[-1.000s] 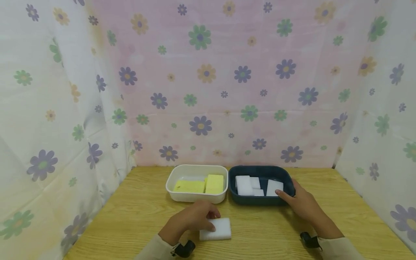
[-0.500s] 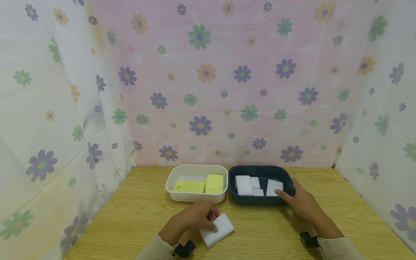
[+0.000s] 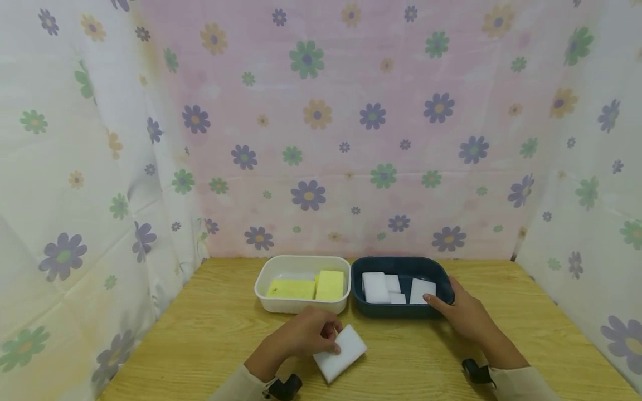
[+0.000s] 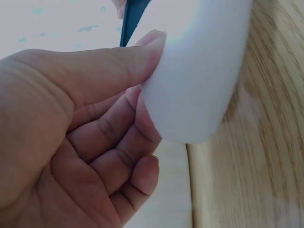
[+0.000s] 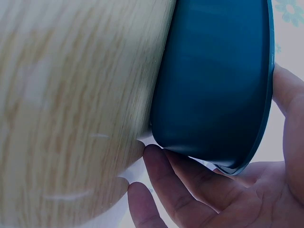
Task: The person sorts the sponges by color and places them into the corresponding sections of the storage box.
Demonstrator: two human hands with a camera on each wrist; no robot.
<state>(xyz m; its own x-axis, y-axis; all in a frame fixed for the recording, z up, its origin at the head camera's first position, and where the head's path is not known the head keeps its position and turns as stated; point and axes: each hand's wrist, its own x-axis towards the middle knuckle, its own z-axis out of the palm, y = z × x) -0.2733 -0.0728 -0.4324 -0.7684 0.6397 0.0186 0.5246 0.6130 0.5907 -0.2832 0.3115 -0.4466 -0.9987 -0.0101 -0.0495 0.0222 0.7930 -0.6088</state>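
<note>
My left hand (image 3: 305, 334) pinches a white sponge (image 3: 346, 356) between thumb and fingers, in front of the two tubs. In the left wrist view the thumb presses on the face of the sponge (image 4: 199, 85), with fingers curled behind its edge. My right hand (image 3: 466, 312) grips the right end of a dark blue tub (image 3: 401, 311), thumb over the rim. The right wrist view shows fingers along the outer wall of the tub (image 5: 213, 85). Several white sponges (image 3: 376, 287) lie inside that tub, one of them (image 3: 421, 289) near my right thumb.
A white tub (image 3: 281, 305) stands beside the blue one on the left, with yellow sponges (image 3: 293, 289) in it. Both are on a wooden table (image 3: 210, 334). A flowered cloth (image 3: 321, 167) hangs behind and at both sides.
The white sponge in my left hand has turned from lying square to slanting, and shifted slightly right. My right hand stays on the blue tub; the tubs have not moved.
</note>
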